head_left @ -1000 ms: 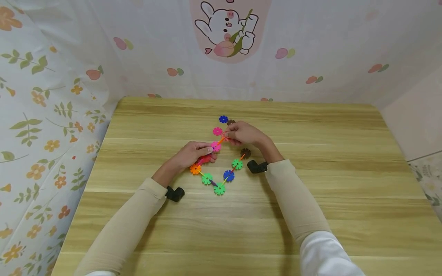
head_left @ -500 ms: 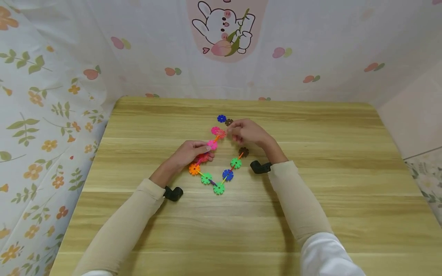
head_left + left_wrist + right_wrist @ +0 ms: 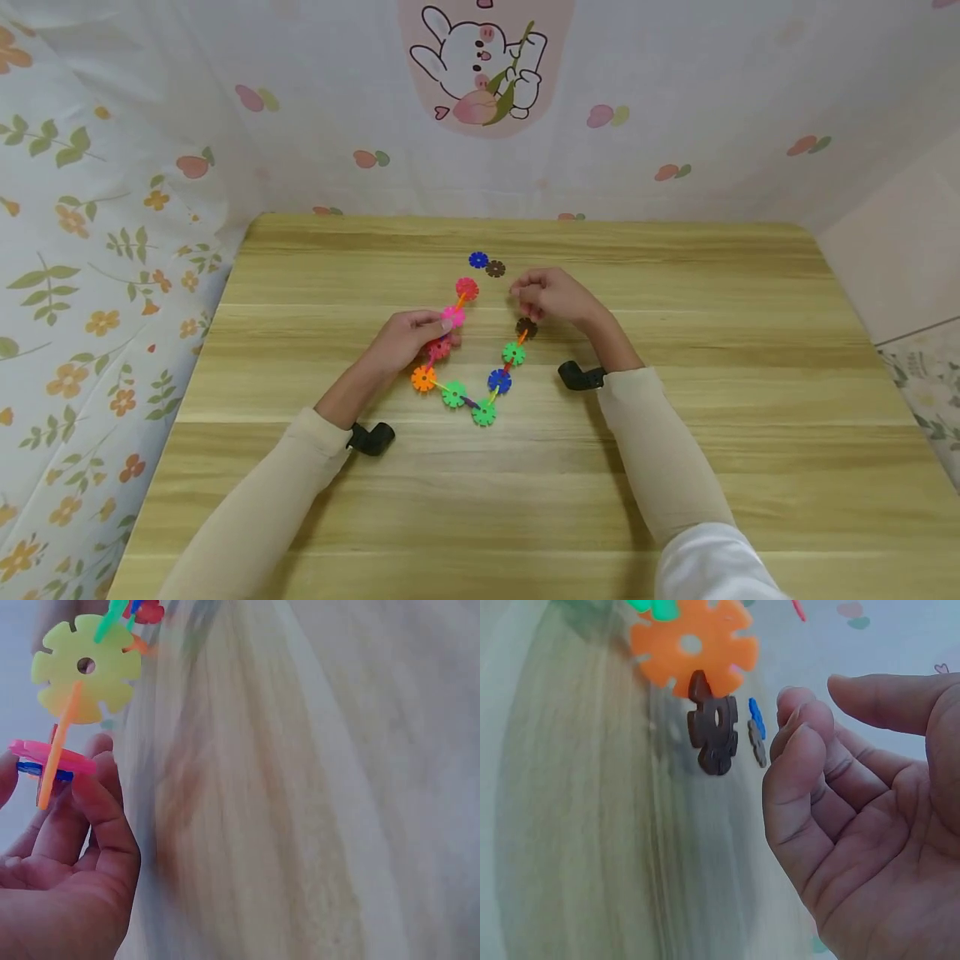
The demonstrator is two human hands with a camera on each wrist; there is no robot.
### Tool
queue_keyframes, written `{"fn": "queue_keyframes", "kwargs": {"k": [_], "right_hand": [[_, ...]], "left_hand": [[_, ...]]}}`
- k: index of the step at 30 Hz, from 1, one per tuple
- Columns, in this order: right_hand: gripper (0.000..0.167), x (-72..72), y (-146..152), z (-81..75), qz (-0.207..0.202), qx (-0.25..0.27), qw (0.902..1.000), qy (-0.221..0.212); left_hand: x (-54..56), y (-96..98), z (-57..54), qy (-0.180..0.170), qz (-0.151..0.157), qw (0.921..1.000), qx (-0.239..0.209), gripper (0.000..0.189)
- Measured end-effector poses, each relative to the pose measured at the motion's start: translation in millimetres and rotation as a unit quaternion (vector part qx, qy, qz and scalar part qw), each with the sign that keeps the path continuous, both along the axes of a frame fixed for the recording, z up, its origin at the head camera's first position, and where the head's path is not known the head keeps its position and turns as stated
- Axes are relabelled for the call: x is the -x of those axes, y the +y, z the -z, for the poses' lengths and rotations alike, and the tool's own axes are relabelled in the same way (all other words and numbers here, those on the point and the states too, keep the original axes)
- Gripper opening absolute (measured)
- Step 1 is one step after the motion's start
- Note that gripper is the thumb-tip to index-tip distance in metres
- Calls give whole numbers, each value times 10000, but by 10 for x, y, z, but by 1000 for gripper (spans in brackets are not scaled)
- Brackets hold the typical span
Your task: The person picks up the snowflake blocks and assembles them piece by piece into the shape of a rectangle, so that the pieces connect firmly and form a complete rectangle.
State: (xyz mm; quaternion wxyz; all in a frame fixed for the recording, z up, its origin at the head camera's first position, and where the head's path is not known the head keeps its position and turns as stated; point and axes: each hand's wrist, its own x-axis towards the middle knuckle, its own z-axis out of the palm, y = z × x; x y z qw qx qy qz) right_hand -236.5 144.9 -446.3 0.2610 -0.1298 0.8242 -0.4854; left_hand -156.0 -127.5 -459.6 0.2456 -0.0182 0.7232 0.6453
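A chain of notched plastic discs is bent in a U over the table. My left hand (image 3: 408, 337) pinches a pink disc (image 3: 453, 317) in its left arm between thumb and fingers; in the left wrist view the pink disc (image 3: 56, 756) has an orange disc (image 3: 56, 761) slotted across it. Beyond it, a red-pink disc (image 3: 467, 288) ends that arm. Green discs (image 3: 483, 412) form the bottom. A dark brown disc (image 3: 527, 327) ends the right arm. My right hand (image 3: 558, 296) hovers just above that brown disc, fingers loosely bent, thumb apart, holding nothing.
Two loose discs, one blue (image 3: 478, 260) and one brown (image 3: 495, 268), lie beyond the chain on the wooden table (image 3: 675, 417). A patterned cloth (image 3: 315, 83) hangs behind the table's far edge; a floral one hangs at left.
My right hand has let go of the red-pink end disc and moved right, toward the brown end. My left hand, still pinching the pink disc, has shifted slightly left.
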Motion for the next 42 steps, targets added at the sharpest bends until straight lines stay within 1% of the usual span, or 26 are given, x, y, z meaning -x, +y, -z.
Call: {"fn": "queue_keyframes", "kwargs": {"k": [6, 9, 11, 14, 18, 24, 29, 32, 35, 37, 39, 42], "right_hand": [[27, -56, 58, 24, 40, -77, 10000, 44], [25, -63, 85, 46, 99, -77, 9999, 53], [25, -62, 102, 54, 135, -58, 9999, 84], [25, -57, 125, 48, 178, -33, 9997, 134], [27, -42, 140, 30, 231, -18, 9997, 125], [28, -19, 128, -3, 349, 123, 9993, 105], [29, 20, 99, -11, 414, 143, 9990, 71], [28, 54, 74, -17, 428, 121, 9990, 53], [27, 96, 42, -28, 496, 142, 9987, -45], [27, 138, 18, -25, 526, 149, 9985, -91], [27, 186, -8, -14, 554, 123, 9983, -98], [29, 264, -42, 16, 538, 66, 9985, 9]], "left_hand": [[-65, 12, 3, -26, -145, 9992, -359, 36], [-104, 22, 5, -83, -201, 9976, -663, 35], [-130, 27, 9, -111, -196, 9962, -847, 35], [-163, 38, 26, -139, -174, 9948, -996, 34], [-184, 58, 56, -124, -135, 9950, -979, 37], [-185, 87, 69, -285, -257, 9945, -976, 62], [-161, 91, 62, -362, -262, 9950, -887, 68], [-135, 83, 64, -376, -217, 9938, -1020, 71], [-108, 74, 61, -320, -82, 9939, -1055, 66], [-90, 70, 55, -252, -35, 9953, -936, 61], [-72, 72, 42, -188, -32, 9968, -772, 55], [-40, 87, 16, -104, -69, 9979, -634, 49]]}}
